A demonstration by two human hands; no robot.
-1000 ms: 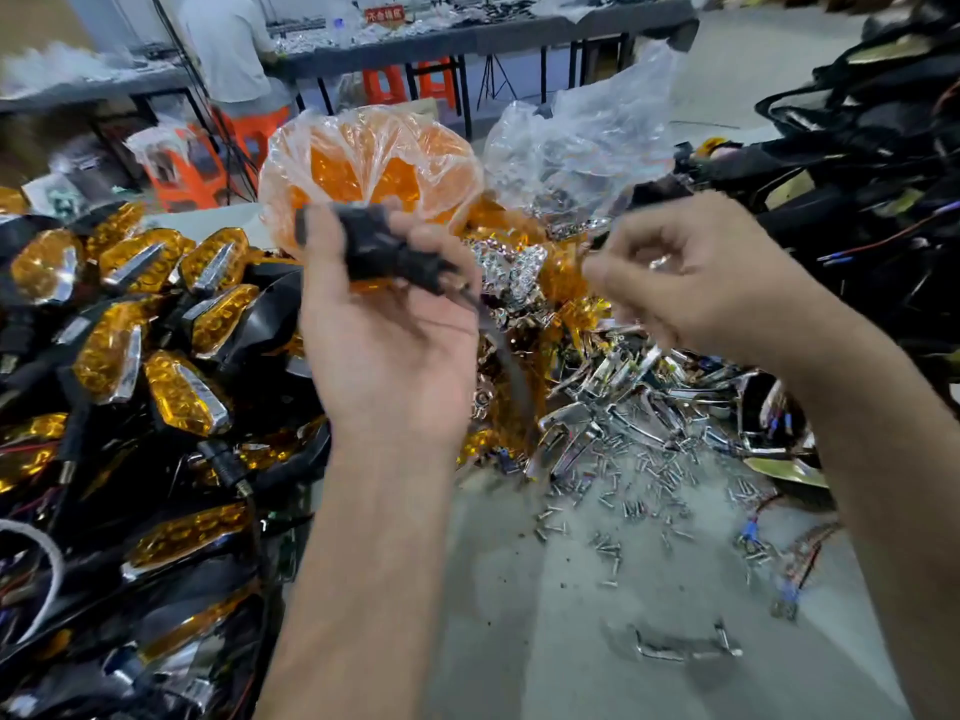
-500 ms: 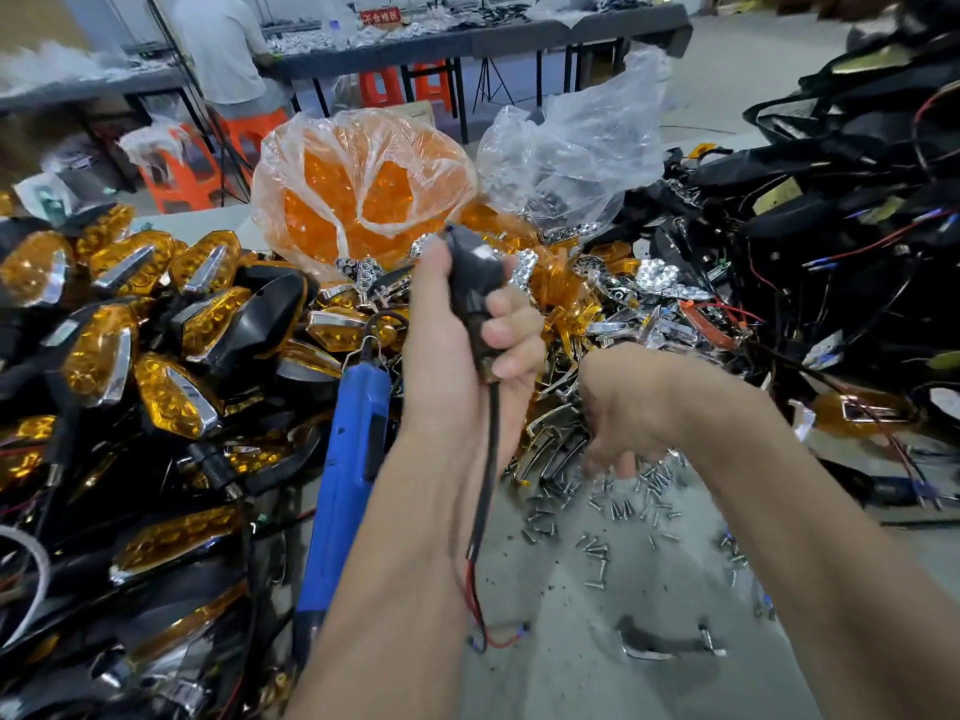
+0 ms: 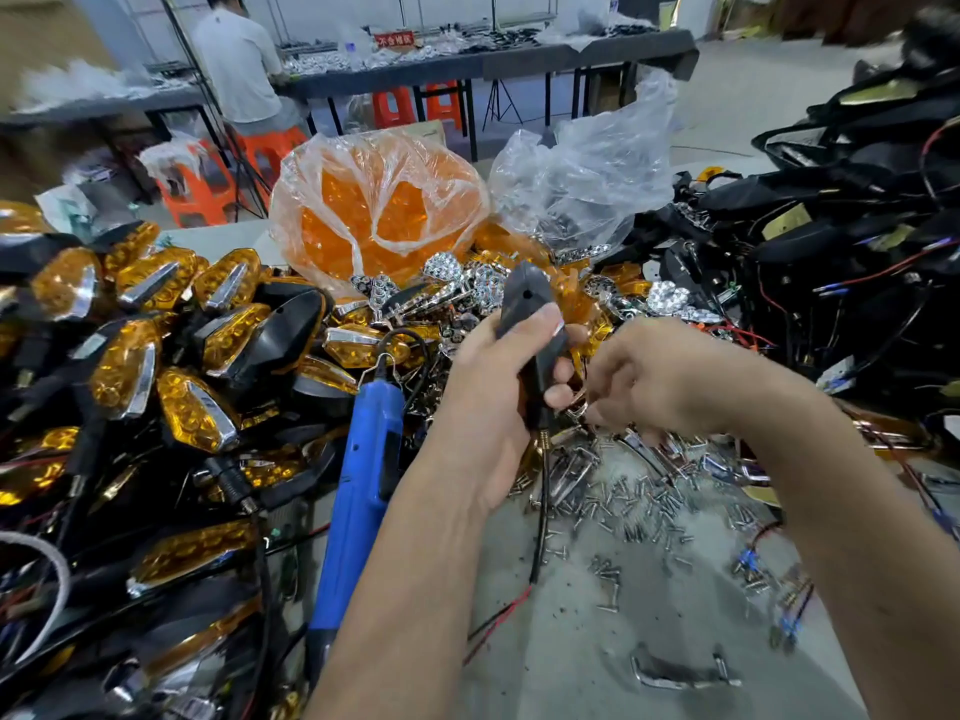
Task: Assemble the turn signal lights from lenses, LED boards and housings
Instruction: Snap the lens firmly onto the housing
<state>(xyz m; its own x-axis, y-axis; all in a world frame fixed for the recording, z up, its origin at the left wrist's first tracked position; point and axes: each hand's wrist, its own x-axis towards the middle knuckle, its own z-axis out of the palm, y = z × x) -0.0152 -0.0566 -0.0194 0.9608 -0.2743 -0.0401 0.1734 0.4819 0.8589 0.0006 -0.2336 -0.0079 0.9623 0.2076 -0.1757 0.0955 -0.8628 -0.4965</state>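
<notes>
Head view, left hand (image 3: 488, 402) gripping housing (image 3: 530, 324)

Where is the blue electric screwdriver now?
In the head view, the blue electric screwdriver lies left of centre, between the pile of finished amber lights and the left forearm.

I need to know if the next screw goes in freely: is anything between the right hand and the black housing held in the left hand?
Nothing visible. The right hand is right beside the housing gripped by the left hand; only open air between them.
</notes>
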